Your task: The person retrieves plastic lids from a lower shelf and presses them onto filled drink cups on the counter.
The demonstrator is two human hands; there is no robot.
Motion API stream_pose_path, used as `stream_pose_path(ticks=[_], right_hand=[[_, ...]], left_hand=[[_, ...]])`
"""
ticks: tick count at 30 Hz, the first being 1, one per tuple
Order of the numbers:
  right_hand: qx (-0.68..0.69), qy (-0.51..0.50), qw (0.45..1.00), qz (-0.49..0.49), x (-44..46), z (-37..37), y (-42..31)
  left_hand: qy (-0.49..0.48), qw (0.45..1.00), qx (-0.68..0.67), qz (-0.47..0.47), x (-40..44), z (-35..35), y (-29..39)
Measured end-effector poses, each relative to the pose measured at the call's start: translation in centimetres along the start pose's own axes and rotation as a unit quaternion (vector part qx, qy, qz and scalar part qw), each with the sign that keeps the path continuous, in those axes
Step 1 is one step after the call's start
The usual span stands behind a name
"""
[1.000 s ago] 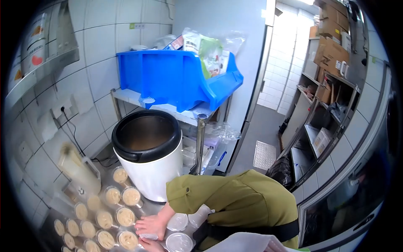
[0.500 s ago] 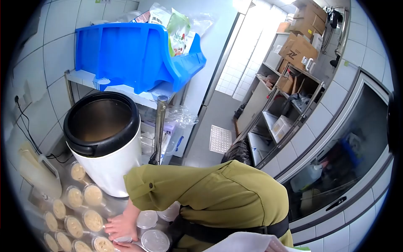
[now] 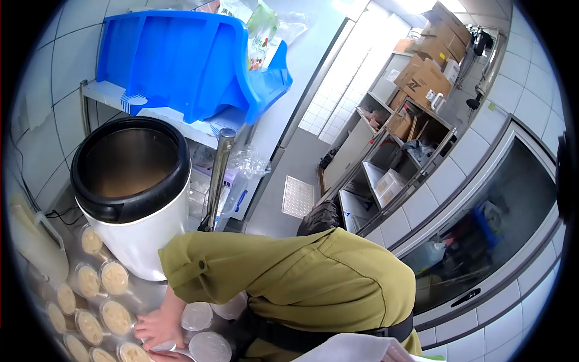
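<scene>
Reaching in from an olive sleeve, my right hand [image 3: 161, 326] presses over a clear plastic lid [image 3: 161, 346] on a cup at the bottom of the head view, fingers curled across its edge. Just below it, my left hand [image 3: 171, 357] touches the same cup's near side. The frame edge cuts it off and hides its fingers. Several open clear cups with pale, beige contents stand left of the hands, the nearest being one cup [image 3: 118, 317]. To the right are cups with clear lids, among them a lidded cup [image 3: 210, 347] and another lidded cup [image 3: 196, 316] beside my wrist.
A large white container [image 3: 136, 241] with a black rim stands open behind the cups. Above it, a blue bin [image 3: 175, 66] of packets rests on a shelf. A pale pitcher [image 3: 39, 247] is at the left. Farther off are a storage rack [image 3: 377, 181] and a glazed door [image 3: 482, 223].
My view has shifted slightly, so the container, bin and cups appear farther left. My right hand stays on the lid, with its fingers a little more drawn together.
</scene>
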State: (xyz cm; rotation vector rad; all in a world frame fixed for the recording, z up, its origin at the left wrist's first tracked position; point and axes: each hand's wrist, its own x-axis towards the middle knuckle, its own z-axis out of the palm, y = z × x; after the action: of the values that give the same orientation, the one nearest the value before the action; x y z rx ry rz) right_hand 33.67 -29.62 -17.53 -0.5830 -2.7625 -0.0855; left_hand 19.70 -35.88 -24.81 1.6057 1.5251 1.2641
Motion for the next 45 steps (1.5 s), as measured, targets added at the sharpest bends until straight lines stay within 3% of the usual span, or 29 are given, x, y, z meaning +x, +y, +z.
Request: stream_pose_path(ticks=[5, 8, 10, 11, 12, 13, 14, 16, 17, 18, 20, 30, 37, 40, 45], right_hand=[[-0.012, -0.056, 0.998, 0.021, 0.1, -0.2, -0.4], [0.016, -0.02, 1.0, 0.005, 0.2, -1.3, -0.2], [0.081, -0.062, 0.994, 0.041, 0.5, -1.5, -0.1], [0.112, -0.06, 0.99, 0.059, 0.5, -1.4, -0.1], [0.127, -0.123, 0.984, 0.038, 0.9, -5.1, 0.0], [0.153, -0.083, 0.984, 0.045, -0.1, -2.6, 0.1], [0.155, -0.11, 0.981, 0.049, 0.1, -3.6, 0.0], [0.16, -0.043, 0.985, 0.042, -0.7, -3.0, -0.3], [0.163, -0.08, 0.981, 0.067, -0.5, -4.1, -0.5], [0.171, -0.101, 0.978, 0.066, -0.2, -4.3, -0.5], [0.086, -0.065, 0.993, 0.044, -0.1, -4.9, -0.9], [0.11, -0.002, 0.992, 0.065, 0.0, -4.9, -1.4], [0.098, -0.096, 0.986, 0.096, 0.2, -5.1, -1.4], [0.093, -0.092, 0.987, 0.089, 0.2, -4.9, -1.3], [0.078, -0.065, 0.992, 0.075, 0.3, -4.9, -1.3]], left_hand=[[0.002, 1.0, 0.015, 0.008, -0.3, -1.2, -1.2], [-0.017, 1.0, -0.022, -0.007, 0.0, -2.2, -1.6], [-0.039, 0.983, -0.142, -0.112, -1.7, -3.1, 2.8], [-0.078, 0.985, -0.124, -0.086, -1.9, -3.4, -1.0], [-0.07, 0.96, -0.208, -0.175, -2.3, -3.9, 3.9], [-0.064, 0.954, -0.2, -0.216, -2.5, -4.0, 5.6], [-0.065, 0.95, -0.205, -0.225, -2.4, -4.1, 7.0], [0.018, 0.985, -0.111, -0.129, -3.4, -0.5, 2.8], [0.003, 0.972, -0.141, -0.188, -2.0, -3.1, 10.1], [0.048, 0.992, -0.059, -0.097, -2.3, -2.1, 8.6], [0.079, 0.992, -0.039, -0.092, -2.5, -1.4, 8.6], [0.062, 0.989, -0.072, -0.111, -2.2, -2.2, 10.2], [0.052, 0.99, -0.082, -0.102, -2.3, -2.2, 9.1], [0.012, 0.979, -0.121, -0.164, -2.0, -2.8, 9.4], [0.099, 0.968, -0.122, -0.194, -1.2, -1.5, 10.0]])
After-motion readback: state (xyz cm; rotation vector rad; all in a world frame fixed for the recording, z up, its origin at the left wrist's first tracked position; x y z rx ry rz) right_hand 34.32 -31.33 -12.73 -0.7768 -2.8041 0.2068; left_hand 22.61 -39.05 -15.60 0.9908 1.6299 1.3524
